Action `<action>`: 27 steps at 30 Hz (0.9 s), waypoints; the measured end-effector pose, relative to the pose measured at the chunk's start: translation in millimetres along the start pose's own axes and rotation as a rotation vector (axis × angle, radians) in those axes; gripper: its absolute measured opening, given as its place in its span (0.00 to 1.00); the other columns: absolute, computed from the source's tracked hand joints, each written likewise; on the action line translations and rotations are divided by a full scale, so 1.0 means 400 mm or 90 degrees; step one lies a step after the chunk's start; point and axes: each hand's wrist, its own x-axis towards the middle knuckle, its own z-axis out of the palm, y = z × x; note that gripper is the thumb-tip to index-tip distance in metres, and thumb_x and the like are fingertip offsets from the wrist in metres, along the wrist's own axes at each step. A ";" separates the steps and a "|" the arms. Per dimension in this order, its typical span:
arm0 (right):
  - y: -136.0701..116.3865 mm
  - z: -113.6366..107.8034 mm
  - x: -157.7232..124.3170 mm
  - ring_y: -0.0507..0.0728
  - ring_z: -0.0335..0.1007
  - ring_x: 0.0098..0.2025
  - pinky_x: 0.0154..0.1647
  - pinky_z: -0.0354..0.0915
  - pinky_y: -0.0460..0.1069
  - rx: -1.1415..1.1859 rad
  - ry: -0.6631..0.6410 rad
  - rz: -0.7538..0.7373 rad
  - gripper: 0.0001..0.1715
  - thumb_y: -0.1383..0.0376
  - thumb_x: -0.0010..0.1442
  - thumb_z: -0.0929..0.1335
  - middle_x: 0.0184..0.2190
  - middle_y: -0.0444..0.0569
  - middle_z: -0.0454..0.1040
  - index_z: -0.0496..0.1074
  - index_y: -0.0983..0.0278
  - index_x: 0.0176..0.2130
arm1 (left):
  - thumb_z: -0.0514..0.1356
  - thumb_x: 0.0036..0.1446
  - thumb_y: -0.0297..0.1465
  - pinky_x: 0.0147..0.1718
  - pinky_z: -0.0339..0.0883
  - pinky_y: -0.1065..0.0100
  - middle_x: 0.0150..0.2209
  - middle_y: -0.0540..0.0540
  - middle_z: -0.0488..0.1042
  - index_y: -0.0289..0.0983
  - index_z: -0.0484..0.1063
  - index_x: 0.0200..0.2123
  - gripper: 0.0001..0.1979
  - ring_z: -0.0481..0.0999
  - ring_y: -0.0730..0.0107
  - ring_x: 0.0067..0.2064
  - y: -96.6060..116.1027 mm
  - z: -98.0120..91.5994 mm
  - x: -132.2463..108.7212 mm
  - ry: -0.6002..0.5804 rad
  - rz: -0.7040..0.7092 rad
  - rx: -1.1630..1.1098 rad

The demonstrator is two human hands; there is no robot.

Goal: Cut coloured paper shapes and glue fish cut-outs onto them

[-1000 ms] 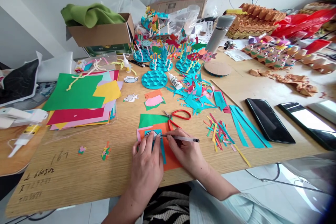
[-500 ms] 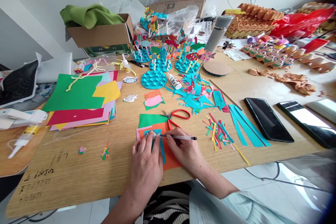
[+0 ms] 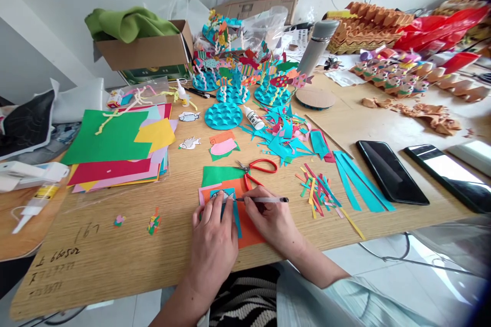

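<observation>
My left hand (image 3: pixel 215 232) lies with fingers stretched over a piece of blue paper (image 3: pixel 238 225), pressing down a small white fish cutout that its fingers mostly cover. Under the blue paper is an orange sheet (image 3: pixel 251 232), with green paper (image 3: pixel 218 176) at its far edge. My right hand (image 3: pixel 271 219) pinches a pen (image 3: pixel 270 199), its tip touching the papers just right of my left fingers. Beyond the right hand lie red-handled scissors (image 3: pixel 264 165), handles spread. Two more fish cutouts (image 3: pixel 190 143) and some cut paper pieces (image 3: pixel 223 147) rest farther off.
Coloured paper sheets (image 3: pixel 111 138) are stacked at left. Blue scraps (image 3: pixel 286 138), thin paper strips (image 3: pixel 316 191) and a black phone (image 3: pixel 391 171) lie at right. A glue bottle (image 3: pixel 253 118), blue egg-tray discs (image 3: pixel 223 115) with paper fish, and a grey bottle (image 3: pixel 317 48) stand behind.
The pen and my right hand have shifted very slightly to the right. My left hand stays in place, and the view has tilted a little.
</observation>
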 end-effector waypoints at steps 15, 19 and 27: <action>-0.006 -0.002 -0.001 0.51 0.66 0.22 0.24 0.60 0.46 -0.009 0.004 0.001 0.09 0.68 0.61 0.63 0.23 0.45 0.72 0.71 0.64 0.31 | 0.52 0.62 0.27 0.50 0.59 0.55 0.56 0.41 0.71 0.36 0.69 0.53 0.16 0.70 0.59 0.55 -0.001 0.003 -0.004 -0.004 -0.004 -0.006; -0.007 -0.002 -0.002 0.50 0.66 0.22 0.24 0.60 0.45 -0.011 0.006 -0.002 0.09 0.69 0.61 0.63 0.22 0.45 0.72 0.71 0.64 0.31 | 0.52 0.63 0.28 0.50 0.59 0.55 0.55 0.41 0.72 0.37 0.69 0.53 0.16 0.70 0.58 0.54 0.000 0.005 -0.004 0.000 -0.004 -0.005; -0.004 -0.001 -0.003 0.50 0.66 0.22 0.25 0.60 0.45 -0.009 -0.001 0.004 0.09 0.69 0.61 0.63 0.23 0.45 0.72 0.71 0.64 0.31 | 0.51 0.63 0.28 0.51 0.59 0.54 0.56 0.41 0.71 0.37 0.68 0.54 0.17 0.69 0.58 0.55 -0.002 0.010 -0.004 -0.012 -0.004 -0.012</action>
